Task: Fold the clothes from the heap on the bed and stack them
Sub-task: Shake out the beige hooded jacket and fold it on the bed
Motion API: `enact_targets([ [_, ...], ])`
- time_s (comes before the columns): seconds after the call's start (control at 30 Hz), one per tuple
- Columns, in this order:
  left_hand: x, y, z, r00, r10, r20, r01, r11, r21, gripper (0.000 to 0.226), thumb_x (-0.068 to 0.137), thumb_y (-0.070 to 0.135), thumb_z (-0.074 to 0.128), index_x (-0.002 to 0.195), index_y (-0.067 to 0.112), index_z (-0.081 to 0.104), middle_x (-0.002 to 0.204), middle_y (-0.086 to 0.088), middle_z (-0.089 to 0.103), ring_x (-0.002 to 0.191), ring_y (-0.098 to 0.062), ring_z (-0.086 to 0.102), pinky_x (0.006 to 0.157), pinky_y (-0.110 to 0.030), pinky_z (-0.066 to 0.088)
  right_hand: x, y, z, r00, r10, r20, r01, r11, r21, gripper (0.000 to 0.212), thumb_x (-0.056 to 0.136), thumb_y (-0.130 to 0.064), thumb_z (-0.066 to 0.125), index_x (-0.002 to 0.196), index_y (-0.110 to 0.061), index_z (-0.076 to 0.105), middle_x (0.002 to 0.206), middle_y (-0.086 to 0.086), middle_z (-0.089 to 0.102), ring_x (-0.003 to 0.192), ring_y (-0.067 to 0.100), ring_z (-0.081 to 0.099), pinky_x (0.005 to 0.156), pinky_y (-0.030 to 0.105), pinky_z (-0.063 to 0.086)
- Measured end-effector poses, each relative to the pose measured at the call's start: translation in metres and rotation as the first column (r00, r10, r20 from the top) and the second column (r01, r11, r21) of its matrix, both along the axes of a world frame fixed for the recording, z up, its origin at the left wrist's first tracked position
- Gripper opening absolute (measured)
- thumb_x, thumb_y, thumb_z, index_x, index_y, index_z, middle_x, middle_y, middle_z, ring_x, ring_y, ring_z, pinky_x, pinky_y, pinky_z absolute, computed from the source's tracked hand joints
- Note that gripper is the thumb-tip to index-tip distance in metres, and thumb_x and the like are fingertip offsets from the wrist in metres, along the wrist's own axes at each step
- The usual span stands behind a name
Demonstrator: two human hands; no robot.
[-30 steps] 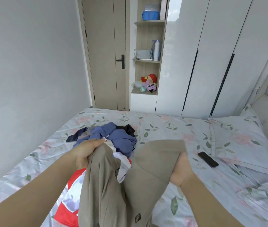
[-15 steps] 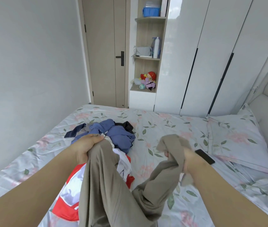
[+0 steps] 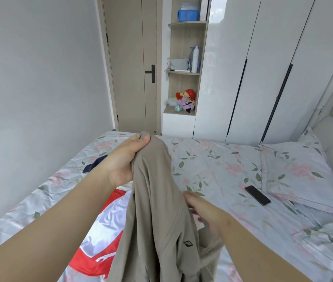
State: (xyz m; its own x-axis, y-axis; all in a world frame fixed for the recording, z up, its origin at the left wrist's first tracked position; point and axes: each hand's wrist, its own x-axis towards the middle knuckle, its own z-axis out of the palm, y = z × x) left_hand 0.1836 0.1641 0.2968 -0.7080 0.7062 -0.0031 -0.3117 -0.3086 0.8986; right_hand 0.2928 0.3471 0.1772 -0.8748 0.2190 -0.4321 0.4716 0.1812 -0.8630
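Floral bed (image 3: 212,165): no folded stack visible; left hand (image 3: 125,161) grips tan garment (image 3: 153,210) aloft, unfolded. Its right hand (image 3: 204,212) lies against the cloth, fingers blurred, grasp unclear. Beneath, red-white garment (image 3: 104,231) waits.

I see my left hand (image 3: 125,159) has risen well above the bed (image 3: 212,163), lifting the khaki garment (image 3: 153,200) so it hangs long and covers the blue clothes behind. My right hand (image 3: 204,210) has released the bunched end and dropped beside the hanging cloth. Motion blur hides whether it grips.
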Motion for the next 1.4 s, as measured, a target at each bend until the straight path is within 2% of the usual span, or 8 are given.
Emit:
enact_targets([
  [0.13,0.005,0.007,0.017,1.0,-0.014,0.027,0.011,0.995,0.101,0.028,0.08,0.026,0.057,0.103,0.01,0.056,0.085,-0.007,0.069,0.073,-0.015,0.069,0.068,-0.027,0.058,-0.007,-0.026,-0.012,0.995,-0.054,-0.087,0.048,0.996,-0.071,0.042,0.1,-0.008,0.04,0.142,-0.004,0.038,0.135,0.025,0.048,0.122,0.041,0.047,0.107,0.038,0.037],
  [0.23,0.001,0.002,0.02,0.999,0.006,0.037,-0.009,0.996,0.089,0.031,0.079,0.027,0.057,0.106,0.01,0.057,0.087,-0.008,0.069,0.075,-0.016,0.069,0.07,-0.029,0.059,0.002,-0.026,-0.006,0.997,0.054,-0.059,-0.052,0.998,0.034,0.031,0.095,0.001,0.039,0.104,-0.01,0.067,0.096,0.006,0.068,0.078,0.008,0.064,0.072,0.017,0.048],
  [0.57,-0.024,-0.037,-0.008,0.982,0.189,0.014,-0.187,0.979,-0.079,0.022,0.099,0.022,0.045,0.097,0.007,0.061,0.087,-0.01,0.072,0.073,-0.016,0.071,0.059,-0.024,0.056,0.01,0.041,0.079,0.596,-0.556,-0.579,0.169,0.792,-0.587,0.012,0.09,-0.033,0.053,0.084,-0.027,0.06,0.099,-0.002,0.069,0.089,0.015,0.065,0.078,0.031,0.049],
  [0.77,-0.016,-0.02,-0.012,0.991,0.128,0.039,-0.123,0.987,-0.106,0.011,0.094,0.023,0.052,0.093,0.013,0.055,0.084,-0.005,0.07,0.073,-0.014,0.068,0.061,-0.024,0.056,0.007,-0.003,0.012,0.965,-0.254,0.065,0.227,0.686,-0.691,0.082,0.079,-0.081,0.027,0.1,-0.014,0.069,0.082,0.007,0.072,0.073,0.021,0.063,0.065,0.029,0.046],
  [1.0,-0.012,-0.022,-0.013,0.995,0.093,0.04,-0.091,0.995,-0.044,0.013,0.087,0.024,0.055,0.095,0.014,0.053,0.079,-0.003,0.065,0.069,-0.012,0.066,0.062,-0.023,0.056,-0.011,-0.014,0.004,0.993,-0.12,0.018,0.12,0.945,-0.304,0.013,0.092,-0.021,0.059,0.084,-0.016,0.067,0.083,0.002,0.067,0.073,0.013,0.06,0.067,0.023,0.048],
  [1.2,-0.02,-0.036,-0.016,0.976,0.218,-0.007,-0.217,0.964,-0.152,0.009,0.093,0.021,0.052,0.091,0.013,0.053,0.084,-0.005,0.062,0.07,-0.013,0.061,0.06,-0.021,0.055,-0.014,0.004,0.045,0.823,-0.427,-0.374,0.155,0.803,-0.575,0.019,0.094,-0.009,0.047,0.077,-0.014,0.053,0.077,0.005,0.064,0.069,0.018,0.06,0.06,0.027,0.044],
  [1.3,-0.028,-0.043,-0.023,0.952,0.306,-0.027,-0.305,0.929,-0.21,0.011,0.095,0.021,0.051,0.1,0.011,0.053,0.088,-0.007,0.062,0.072,-0.014,0.061,0.062,-0.025,0.052,-0.003,0.014,0.072,0.674,-0.53,-0.516,-0.028,0.679,-0.734,0.018,0.085,-0.028,0.054,0.074,-0.021,0.065,0.085,0.0,0.068,0.084,0.017,0.064,0.063,0.026,0.049],
  [1.4,-0.026,-0.039,-0.028,0.97,0.241,-0.019,-0.24,0.95,-0.201,0.01,0.095,0.02,0.051,0.098,0.01,0.053,0.094,-0.009,0.06,0.078,-0.016,0.06,0.067,-0.027,0.049,0.001,0.007,0.048,0.841,-0.501,-0.203,0.193,0.628,-0.754,0.059,0.086,-0.066,0.041,0.095,-0.02,0.077,0.1,0.009,0.073,0.092,0.025,0.068,0.074,0.034,0.052],
])
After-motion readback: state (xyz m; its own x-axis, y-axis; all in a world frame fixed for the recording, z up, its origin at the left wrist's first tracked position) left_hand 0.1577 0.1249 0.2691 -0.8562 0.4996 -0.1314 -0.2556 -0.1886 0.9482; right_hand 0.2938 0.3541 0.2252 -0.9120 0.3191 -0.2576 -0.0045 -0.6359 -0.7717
